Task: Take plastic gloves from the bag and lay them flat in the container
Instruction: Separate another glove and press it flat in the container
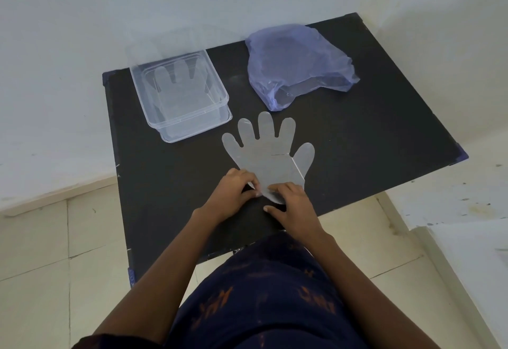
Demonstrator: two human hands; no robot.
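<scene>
A black table [357, 134] fills the middle of the frame. At centre, a clear plastic glove [268, 156] lies flat on it, fingers pointing toward the top. Both hands meet at its cuff: the left hand [233, 193] pinches the lower left corner, the right hand [292, 205] presses on the cuff edge. Upper left sits a transparent container [220, 95] with another glove [176, 84] inside. Upper right lies a crumpled bluish bag [297, 65].

Single head-worn wide-angle view, looking forward and steeply down from above the near edge of a black table [357, 128]. The wearer's torso and forearms fill the lower frame; wall above, floor tiles both sides. Close range. No second view.
</scene>
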